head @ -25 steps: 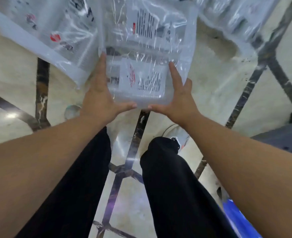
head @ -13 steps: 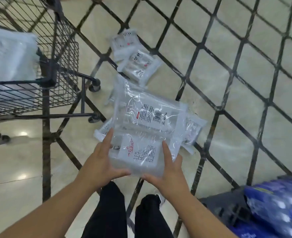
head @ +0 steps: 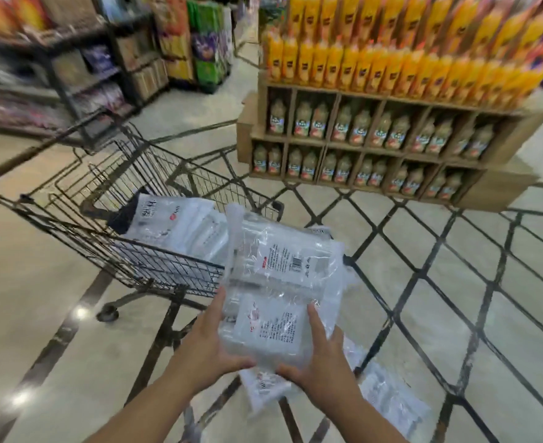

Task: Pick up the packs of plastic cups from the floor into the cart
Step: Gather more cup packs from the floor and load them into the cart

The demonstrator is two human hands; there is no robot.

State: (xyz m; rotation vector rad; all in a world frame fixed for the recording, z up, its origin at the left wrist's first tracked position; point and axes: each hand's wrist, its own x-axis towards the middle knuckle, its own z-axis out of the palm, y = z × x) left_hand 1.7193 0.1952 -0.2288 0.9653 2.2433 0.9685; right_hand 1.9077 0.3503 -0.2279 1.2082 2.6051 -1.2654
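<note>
I hold a clear pack of plastic cups [head: 279, 282] with white printed labels in front of me, lifted off the floor. My left hand [head: 212, 343] grips its near left edge and my right hand [head: 318, 356] grips its near right edge, thumbs underneath. The black wire cart [head: 142, 251] stands just left of and beyond the pack, with several white and clear packs [head: 174, 225] lying inside. More packs [head: 388, 398] lie on the floor below my hands, partly hidden.
A wooden display [head: 391, 145] of juice bottles stands ahead on the right. Dark shelving [head: 56, 75] with goods runs along the left. The beige floor [head: 455, 282] has a black diamond pattern.
The view has swung up from the floor to the cart and shelves. The pack has risen with both hands and now sits beside the cart's near corner.
</note>
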